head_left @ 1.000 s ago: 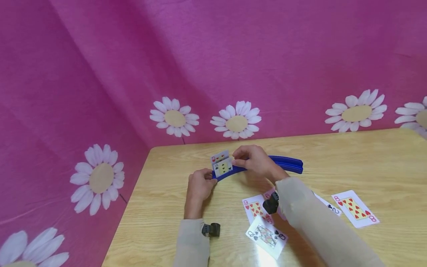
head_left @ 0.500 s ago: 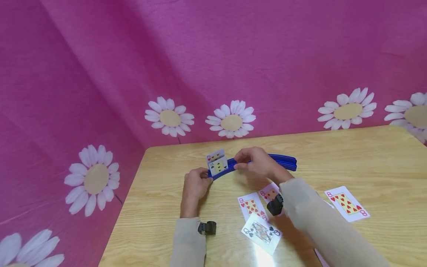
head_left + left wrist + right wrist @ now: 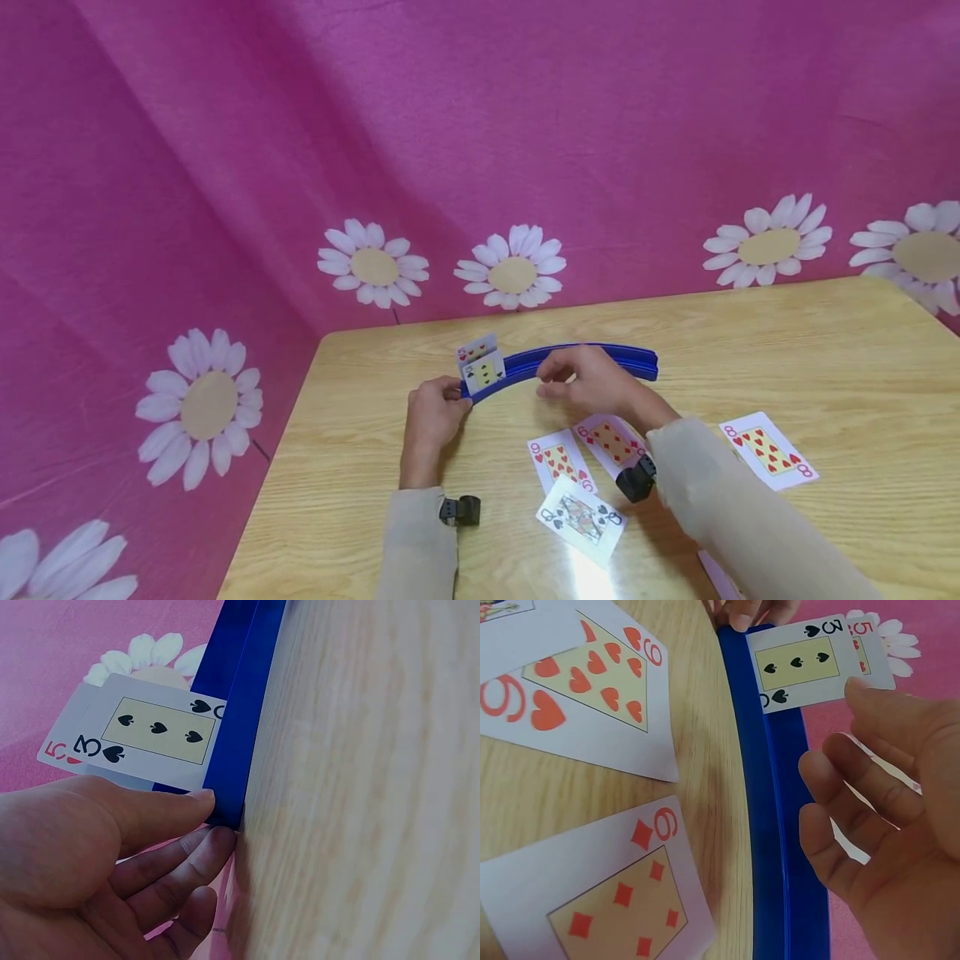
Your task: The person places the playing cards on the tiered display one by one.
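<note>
Head view: one blue curved card holder (image 3: 570,360) on the desk (image 3: 825,350), two cards standing in its left end — 3 of spades (image 3: 482,372) in front, a red 5 (image 3: 476,349) behind. Left hand (image 3: 431,414) pinches that same end, cards just above its fingers. Right hand (image 3: 592,383) hovers over the holder's middle, fingers loosely curled, holding nothing. Four cards face up on the desk, nearer than the right hand: 9 of hearts (image 3: 561,461), 6 of diamonds (image 3: 611,441), queen of spades (image 3: 581,518), 8 of hearts (image 3: 767,448).

Left wrist: thumb and fingertips (image 3: 201,847) touch the holder end.

Right wrist: fingers relaxed, empty — holder just beside.
</note>
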Demonstrator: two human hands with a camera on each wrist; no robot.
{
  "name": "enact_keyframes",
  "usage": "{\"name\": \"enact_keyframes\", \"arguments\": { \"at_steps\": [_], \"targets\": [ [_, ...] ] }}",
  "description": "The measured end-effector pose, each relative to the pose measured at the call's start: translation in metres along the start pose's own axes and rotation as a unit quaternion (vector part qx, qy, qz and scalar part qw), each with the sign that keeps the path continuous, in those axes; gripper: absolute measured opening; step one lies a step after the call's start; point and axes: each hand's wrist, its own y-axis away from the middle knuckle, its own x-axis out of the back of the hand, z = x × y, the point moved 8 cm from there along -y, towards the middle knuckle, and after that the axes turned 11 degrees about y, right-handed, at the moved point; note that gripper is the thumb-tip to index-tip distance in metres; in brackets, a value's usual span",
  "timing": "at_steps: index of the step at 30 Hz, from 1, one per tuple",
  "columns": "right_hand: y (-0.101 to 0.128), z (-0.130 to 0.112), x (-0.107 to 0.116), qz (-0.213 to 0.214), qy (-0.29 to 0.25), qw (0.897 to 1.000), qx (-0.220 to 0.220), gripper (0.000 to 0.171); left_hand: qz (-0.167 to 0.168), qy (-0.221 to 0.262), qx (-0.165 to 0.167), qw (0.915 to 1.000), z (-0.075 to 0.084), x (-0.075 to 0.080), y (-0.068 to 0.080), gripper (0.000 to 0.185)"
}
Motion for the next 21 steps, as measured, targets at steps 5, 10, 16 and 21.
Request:
{"name": "enact_keyframes", "arguments": {
  "at_steps": [5, 10, 16, 21],
  "targets": [
    [0.008, -0.001, 0.0, -0.002, -0.004, 1.0, -0.008, 0.018, 0.001, -0.004, 0.001, 1.0, 0.001, 0.0, 0.0, 0.027],
    [0.015, -0.005, 0.001, 0.0, -0.004, 1.0, 0.007, 0.02, -0.002, 0.001, 0.008, 1.0, 0.002, -0.001, 0.001, 0.027],
    [0.024, -0.006, -0.001, -0.011, -0.001, 1.0, 0.01, 0.018, -0.001, -0.002, 0.013, 0.9999, 0.001, -0.002, 0.001, 0.027],
    [0.031, -0.007, -0.003, -0.019, 0.0, 1.0, 0.023, 0.016, 0.003, -0.004, 0.011, 0.9999, 0.001, -0.001, 0.001, 0.028]
  ]
}}
